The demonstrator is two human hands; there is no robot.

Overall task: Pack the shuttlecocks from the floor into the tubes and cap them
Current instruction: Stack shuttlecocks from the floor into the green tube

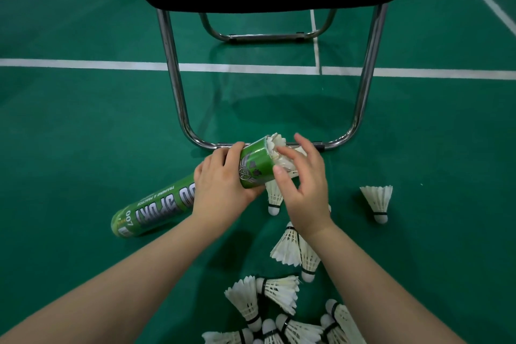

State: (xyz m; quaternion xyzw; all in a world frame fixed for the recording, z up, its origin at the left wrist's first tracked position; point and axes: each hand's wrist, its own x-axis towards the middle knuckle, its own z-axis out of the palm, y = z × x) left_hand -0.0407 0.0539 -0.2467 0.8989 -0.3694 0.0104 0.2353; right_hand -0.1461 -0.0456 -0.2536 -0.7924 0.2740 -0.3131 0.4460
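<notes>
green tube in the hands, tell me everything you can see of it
The green tube is a long glossy cylinder, cardboard-like, with white lettering along its side and a silver emblem near the mouth. It lies tilted: closed end low at the left, open uncapped end raised toward the chair. White shuttlecock feathers stick out of the mouth. The left hand grips it just behind the emblem; the right hand touches the feathers at the rim.
</notes>
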